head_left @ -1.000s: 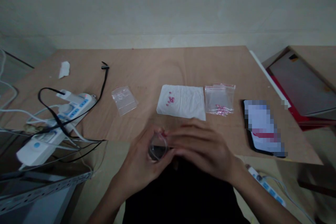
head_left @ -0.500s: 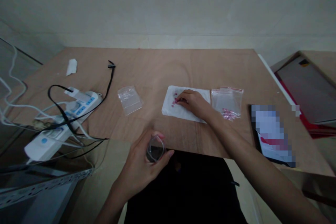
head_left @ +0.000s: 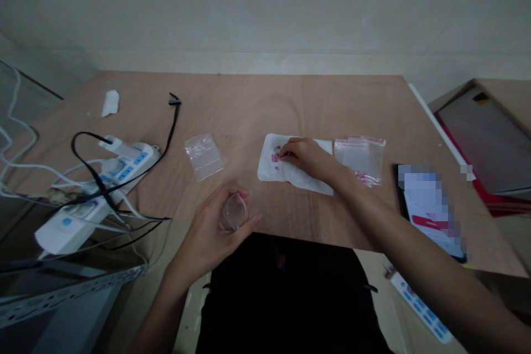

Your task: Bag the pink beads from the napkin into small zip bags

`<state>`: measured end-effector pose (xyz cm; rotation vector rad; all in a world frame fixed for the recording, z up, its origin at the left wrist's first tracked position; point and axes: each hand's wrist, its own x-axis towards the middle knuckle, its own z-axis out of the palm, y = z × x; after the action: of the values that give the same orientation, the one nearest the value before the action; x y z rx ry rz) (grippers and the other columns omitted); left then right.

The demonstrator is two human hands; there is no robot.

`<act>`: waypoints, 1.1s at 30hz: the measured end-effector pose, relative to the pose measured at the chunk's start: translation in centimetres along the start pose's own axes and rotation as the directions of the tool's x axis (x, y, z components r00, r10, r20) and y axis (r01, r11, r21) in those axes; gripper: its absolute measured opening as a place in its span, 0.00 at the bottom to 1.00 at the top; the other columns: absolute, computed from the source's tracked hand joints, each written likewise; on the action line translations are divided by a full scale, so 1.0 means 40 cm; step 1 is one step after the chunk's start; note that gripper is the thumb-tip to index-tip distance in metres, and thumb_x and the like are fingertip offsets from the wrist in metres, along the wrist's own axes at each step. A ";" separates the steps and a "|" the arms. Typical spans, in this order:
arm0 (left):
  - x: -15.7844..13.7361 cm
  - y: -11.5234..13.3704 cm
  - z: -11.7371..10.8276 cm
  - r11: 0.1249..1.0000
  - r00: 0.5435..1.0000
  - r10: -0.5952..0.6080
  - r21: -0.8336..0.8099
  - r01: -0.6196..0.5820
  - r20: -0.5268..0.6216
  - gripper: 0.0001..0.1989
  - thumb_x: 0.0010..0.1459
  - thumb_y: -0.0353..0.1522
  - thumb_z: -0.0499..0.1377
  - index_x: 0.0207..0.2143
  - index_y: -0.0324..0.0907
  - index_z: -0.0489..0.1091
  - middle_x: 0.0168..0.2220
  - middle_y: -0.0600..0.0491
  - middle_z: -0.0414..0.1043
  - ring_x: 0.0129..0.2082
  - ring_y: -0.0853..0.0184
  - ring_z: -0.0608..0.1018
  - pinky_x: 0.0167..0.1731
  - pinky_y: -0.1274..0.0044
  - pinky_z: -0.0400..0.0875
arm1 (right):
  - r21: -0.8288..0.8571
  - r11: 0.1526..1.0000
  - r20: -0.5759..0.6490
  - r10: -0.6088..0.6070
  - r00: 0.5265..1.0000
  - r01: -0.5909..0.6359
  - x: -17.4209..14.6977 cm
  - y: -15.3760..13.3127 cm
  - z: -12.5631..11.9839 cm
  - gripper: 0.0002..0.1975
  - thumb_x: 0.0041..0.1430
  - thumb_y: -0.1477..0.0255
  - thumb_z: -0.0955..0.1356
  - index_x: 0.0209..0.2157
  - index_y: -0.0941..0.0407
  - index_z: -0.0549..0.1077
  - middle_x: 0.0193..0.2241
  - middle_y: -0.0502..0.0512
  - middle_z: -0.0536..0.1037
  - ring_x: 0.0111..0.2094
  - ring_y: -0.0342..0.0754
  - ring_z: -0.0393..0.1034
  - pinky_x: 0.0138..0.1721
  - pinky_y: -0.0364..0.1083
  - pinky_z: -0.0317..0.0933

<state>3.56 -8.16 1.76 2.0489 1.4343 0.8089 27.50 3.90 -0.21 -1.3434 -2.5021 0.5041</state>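
My clear cup [head_left: 234,212] sits at the near edge of the table [head_left: 232,99], its round end facing up towards me; the long axis seems to run close to my line of sight, though my fingers hide most of its length. Half a second ago it was nearer my lap, with black showing through it; now wood shows there instead. My reach to the bits looks much the same as then.

My left hand [head_left: 207,232] is wrapped round the cup, fingers on the far side, thumb along the near side. Well apart from it, my right hand [head_left: 309,157] is over the cloth [head_left: 267,171] at 2 o'clock from the cup, fingertips down at the pink bits [head_left: 275,157]; whether they are closed on one I cannot tell.

At 11 o'clock from the cup lies a flat bag [head_left: 204,156]. Towards 2 o'clock, beyond the cloth, is a red-edged bag [head_left: 359,152], partly behind my forearm. The phone [head_left: 431,210] is at 3, the power strip [head_left: 136,160] at 9.
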 end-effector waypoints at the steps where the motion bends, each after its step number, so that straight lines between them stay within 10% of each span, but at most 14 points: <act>1: 0.006 -0.003 -0.003 1.000 1.000 -0.004 0.003 0.004 0.001 0.14 0.53 0.38 0.65 0.40 0.44 0.66 0.36 0.53 0.73 0.34 0.66 0.77 0.35 0.74 0.73 | 0.004 1.000 0.008 -0.003 1.000 0.003 0.003 0.001 -0.001 0.09 0.61 0.77 0.66 0.37 0.60 0.80 0.39 0.60 0.80 0.40 0.50 0.75 0.45 0.45 0.65; 11: 0.069 -0.020 -0.011 0.997 0.998 0.053 0.056 -0.052 -0.019 0.15 0.53 0.37 0.65 0.39 0.43 0.66 0.35 0.53 0.73 0.34 0.66 0.76 0.37 0.72 0.72 | 0.020 0.997 -0.009 0.074 0.997 -0.074 0.024 0.005 -0.016 0.07 0.55 0.82 0.69 0.31 0.60 0.79 0.32 0.58 0.81 0.34 0.47 0.74 0.39 0.44 0.63; 17: 0.086 0.007 0.026 0.998 0.981 0.065 0.015 -0.063 -0.184 0.18 0.51 0.34 0.65 0.42 0.43 0.62 0.36 0.54 0.71 0.35 0.67 0.75 0.37 0.73 0.71 | 0.324 0.943 -0.293 0.031 0.956 0.068 -0.060 -0.147 -0.074 0.03 0.58 0.74 0.70 0.33 0.58 0.79 0.32 0.53 0.81 0.29 0.43 0.72 0.32 0.42 0.63; 23: 0.097 0.058 0.069 0.979 0.985 0.053 -0.184 -0.083 -0.162 0.17 0.47 0.31 0.62 0.38 0.44 0.59 0.33 0.56 0.69 0.31 0.68 0.74 0.31 0.76 0.69 | 0.303 0.928 -0.241 -0.143 0.960 0.215 -0.112 -0.269 -0.079 0.07 0.62 0.74 0.68 0.32 0.53 0.79 0.32 0.50 0.82 0.34 0.46 0.74 0.39 0.45 0.65; 27: 0.086 0.056 0.060 0.988 0.986 0.016 -0.146 -0.040 -0.163 0.15 0.48 0.32 0.62 0.37 0.44 0.60 0.31 0.58 0.68 0.29 0.69 0.73 0.30 0.76 0.68 | 0.353 0.910 -0.292 -0.115 0.950 0.218 -0.123 -0.227 -0.049 0.09 0.65 0.72 0.65 0.36 0.52 0.79 0.35 0.50 0.82 0.36 0.46 0.74 0.41 0.47 0.66; 33: 0.060 0.012 0.021 1.000 0.981 0.010 -0.025 -0.016 -0.193 0.12 0.51 0.31 0.62 0.35 0.43 0.62 0.29 0.57 0.66 0.30 0.69 0.72 0.33 0.75 0.68 | 0.175 0.975 -0.419 0.198 0.886 -0.135 -0.117 -0.083 0.057 0.06 0.60 0.73 0.68 0.34 0.55 0.80 0.33 0.58 0.80 0.36 0.52 0.72 0.38 0.51 0.68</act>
<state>5.12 -6.09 1.93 2.0067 1.5045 1.0511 26.69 -2.15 -1.21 -1.4385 -1.9653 0.3568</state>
